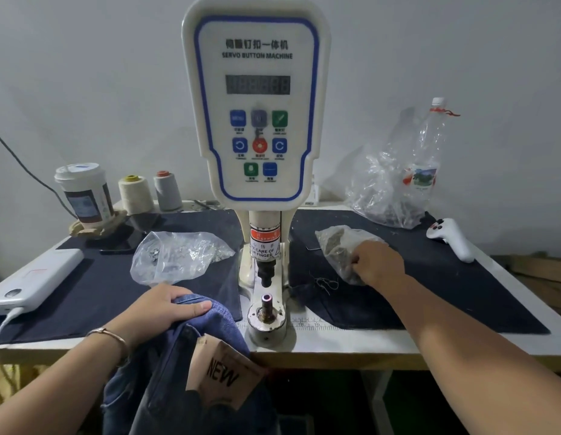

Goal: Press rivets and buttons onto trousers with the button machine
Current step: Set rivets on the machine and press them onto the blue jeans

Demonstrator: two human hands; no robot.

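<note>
1. The right hand is reaching into a small clear bag of dark metal pieces to the right of the machine, its fingers curling against the plastic; whether they are already pinching a piece, I cannot tell.
2. The left hand is gripping a bunched fold of the blue denim trousers, holding it at the table's front edge just left of the lower die. The rest of the trousers is hanging down with a brown "NEW" tag.
3. The button machine is standing idle: its display is showing no clear reading, and nothing is sitting between the punch and the die.
4. Judging from this, the work is sitting at the loading stage; no pressed rivet or button is showing on the visible denim.
5. A second bag of silvery parts is lying to the left, untouched.
</note>
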